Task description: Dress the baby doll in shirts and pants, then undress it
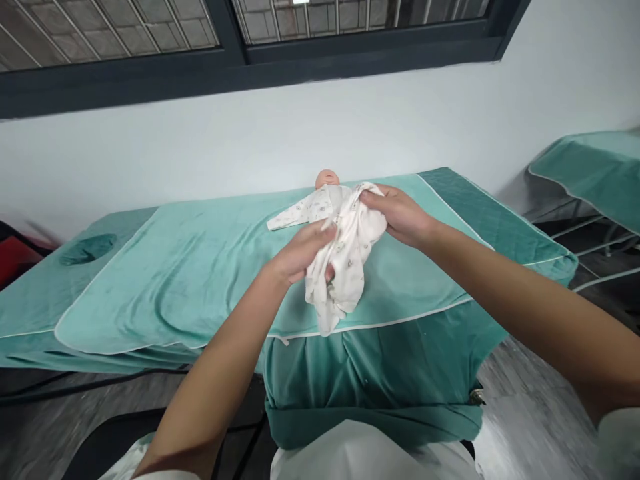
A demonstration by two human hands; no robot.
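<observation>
A white baby garment [347, 270] with small printed figures hangs bunched between my hands, above the near part of the bed. My left hand [307, 250] is closed on its left side, with some fingertips showing through the folds. Higher up on the right, my right hand [397, 212] pinches the garment's upper edge. Behind it a baby doll [327, 178] lies on the bed by the wall, wearing a similar white printed top [295, 213] with one sleeve stretched to the left. The held garment hides the doll's lower body.
The bed's green velvet cover [200, 267] has white piping and a face hole [89, 249] at the left. A white wall and dark-framed window [360, 50] stand behind. Another green-covered bed [595, 173] with metal legs is at right. A black seat [115, 440] is lower left.
</observation>
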